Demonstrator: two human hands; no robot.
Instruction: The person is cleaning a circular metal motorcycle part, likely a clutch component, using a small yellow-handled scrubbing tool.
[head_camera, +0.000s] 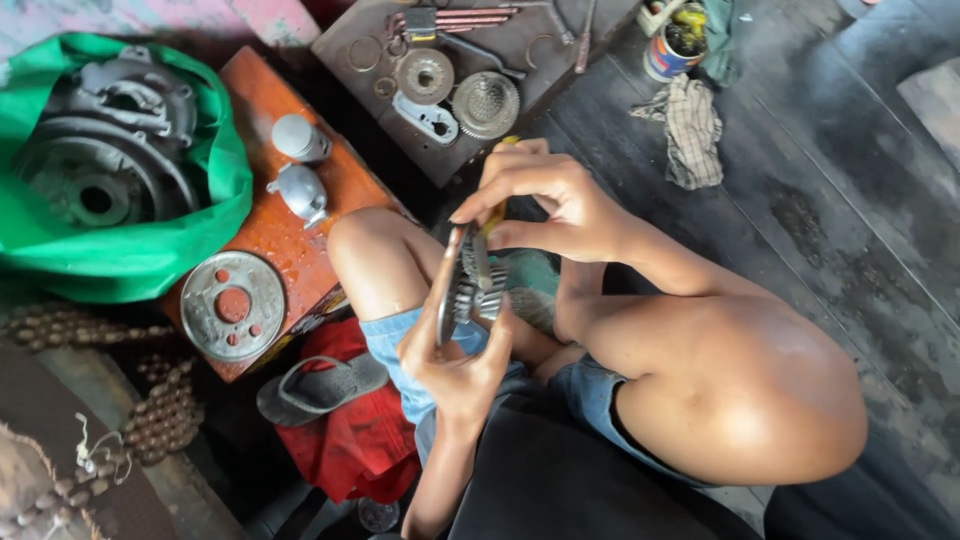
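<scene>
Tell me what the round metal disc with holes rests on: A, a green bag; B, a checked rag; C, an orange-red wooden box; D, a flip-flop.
C: the disc lies flat on the near end of the orange-red wooden box, beside two small grey metal parts.

Green bag (130, 255), orange box (290, 235), red cloth (350, 440), grey checked rag (692, 130), yellow-handled tool (493, 215)

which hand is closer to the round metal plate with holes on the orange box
Left. The left hand grips the gear assembly just right of the round plate; the right hand is higher and farther right.
</scene>
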